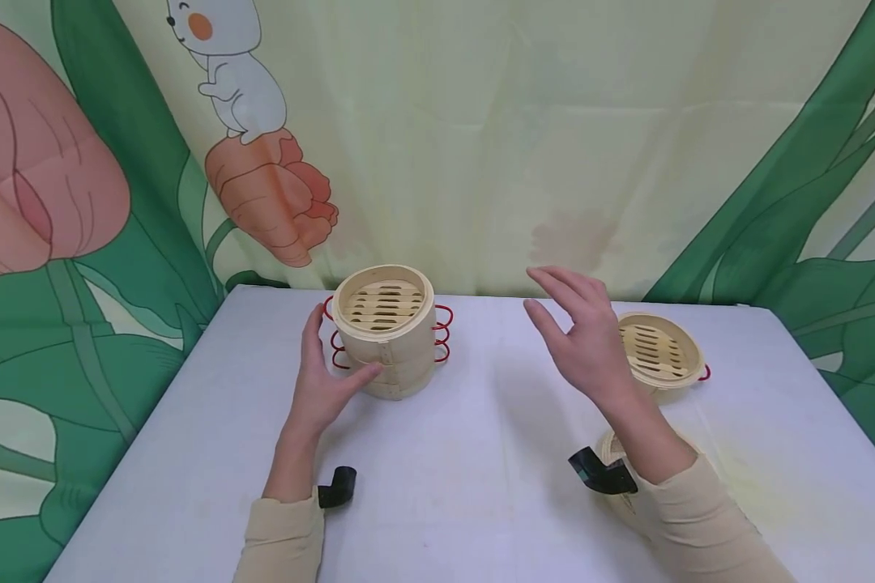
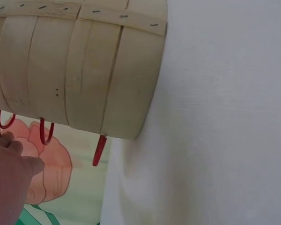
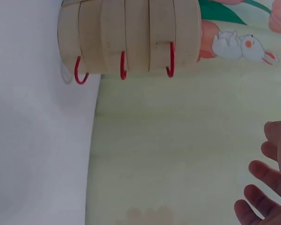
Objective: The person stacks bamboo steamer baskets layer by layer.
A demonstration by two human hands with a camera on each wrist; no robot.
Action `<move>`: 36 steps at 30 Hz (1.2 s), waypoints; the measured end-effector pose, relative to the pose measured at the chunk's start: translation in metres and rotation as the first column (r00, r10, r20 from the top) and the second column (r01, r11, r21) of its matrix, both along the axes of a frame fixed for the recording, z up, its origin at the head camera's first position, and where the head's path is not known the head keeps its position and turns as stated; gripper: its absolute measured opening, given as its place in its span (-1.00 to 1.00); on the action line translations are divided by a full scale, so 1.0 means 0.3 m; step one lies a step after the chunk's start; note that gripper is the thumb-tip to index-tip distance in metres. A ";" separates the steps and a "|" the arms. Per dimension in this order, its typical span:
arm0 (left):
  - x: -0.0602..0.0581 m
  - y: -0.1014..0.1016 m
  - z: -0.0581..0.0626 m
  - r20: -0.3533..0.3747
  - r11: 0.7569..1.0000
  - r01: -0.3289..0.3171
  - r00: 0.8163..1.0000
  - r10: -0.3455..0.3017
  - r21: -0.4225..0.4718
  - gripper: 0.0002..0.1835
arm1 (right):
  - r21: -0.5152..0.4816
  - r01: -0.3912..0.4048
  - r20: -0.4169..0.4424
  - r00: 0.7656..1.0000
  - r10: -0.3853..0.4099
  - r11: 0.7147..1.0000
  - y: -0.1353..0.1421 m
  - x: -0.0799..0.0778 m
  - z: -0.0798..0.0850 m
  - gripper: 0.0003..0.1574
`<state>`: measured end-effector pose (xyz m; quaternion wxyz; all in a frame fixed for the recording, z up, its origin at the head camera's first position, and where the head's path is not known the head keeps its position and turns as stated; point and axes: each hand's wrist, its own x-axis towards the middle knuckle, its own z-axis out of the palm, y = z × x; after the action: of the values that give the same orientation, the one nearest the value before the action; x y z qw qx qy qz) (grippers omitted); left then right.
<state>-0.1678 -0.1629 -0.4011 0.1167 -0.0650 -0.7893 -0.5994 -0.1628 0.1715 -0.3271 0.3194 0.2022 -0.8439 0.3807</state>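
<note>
Head view: bamboo steamer stack (image 1: 408, 352) upright near counter's (image 1: 467, 486) back edge, left of that edge's midpoint. Long axis vertical, open top facing up. Round, pale wood, slatted floor visible inside the top tier, red wire handles (image 2: 99, 151) out both sides, vertical seam strip at front.

Left hand (image 1: 324, 385) at stack's left side, thumb spread away from the fingers across the front, not curled round it. Contact: can't tell for sure. Right hand (image 1: 583, 340) up in the air to the right of the stack, well apart from it, fingers loosely extended, thumb apart, holding nothing.

Second basket (image 1: 656, 348) near counter's back right corner, slats up, red handle on its right. Round piece (image 1: 625, 512) nearer the front, mostly hidden by the right forearm.

Left wrist view adds staples along the seam strip; head view is too coarse for those. Right wrist view gives the side wall: tier joints, three handles in a row. Stack looks sideways in both wrist views. Slats show only from head.
</note>
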 end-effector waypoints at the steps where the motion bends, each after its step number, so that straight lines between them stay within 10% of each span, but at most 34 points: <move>1: 0.000 0.000 0.004 -0.006 1.000 -0.001 1.000 0.001 -0.004 0.27 | 0.003 0.009 0.006 1.000 -0.009 1.000 0.009 0.002 0.001 -0.50; 20: -0.028 0.031 0.082 -0.005 0.994 0.007 1.000 -0.008 -0.113 0.29 | 0.008 0.123 0.040 0.992 -0.123 0.992 0.177 0.039 0.022 -0.47; 36: -0.036 0.037 0.088 0.013 0.995 0.040 0.999 -0.039 -0.090 0.25 | 0.065 0.202 0.240 0.947 -0.212 0.977 0.320 0.072 -0.012 -0.47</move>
<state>-0.1788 -0.1518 -0.3748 0.0977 -0.0824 -0.8148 -0.5656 -0.1411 0.2674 -0.3308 0.2469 0.0702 -0.9007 0.3504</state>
